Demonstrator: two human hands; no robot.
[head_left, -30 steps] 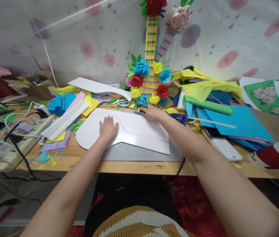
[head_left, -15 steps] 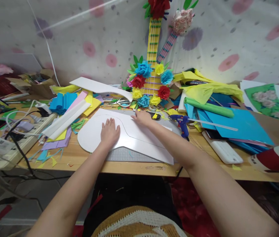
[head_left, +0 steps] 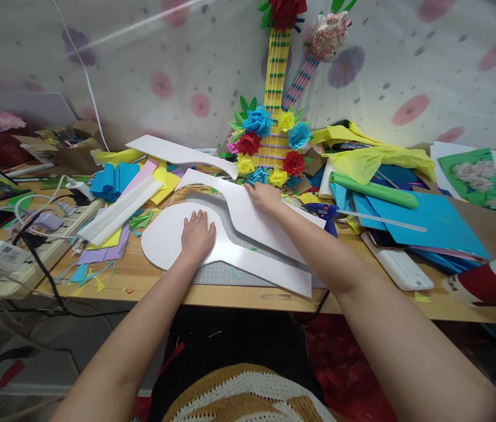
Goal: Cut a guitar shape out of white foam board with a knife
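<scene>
My left hand (head_left: 198, 235) lies flat, fingers spread, on a white guitar-shaped foam board (head_left: 162, 237) with a rounded body and a long neck pointing right. My right hand (head_left: 266, 199) grips the far edge of a curved white foam board offcut (head_left: 248, 220); part of its fingertips is hidden behind the edge. A gap separates the offcut from the guitar shape. Beneath both lies a grey cutting mat (head_left: 219, 275). Behind my right hand stands a paper guitar (head_left: 276, 76) decorated with paper flowers.
A blue glue gun (head_left: 329, 218) rests right of the boards. Another white offcut (head_left: 173, 153) lies behind. A power strip (head_left: 54, 249) with cables is at left. Blue sheets (head_left: 423, 223), a white power bank (head_left: 399, 264) and a paper cup (head_left: 489, 281) are at right.
The offcut has moved away from me in my right hand, parting from the guitar-shaped board along the curved line. My left hand stays on the board.
</scene>
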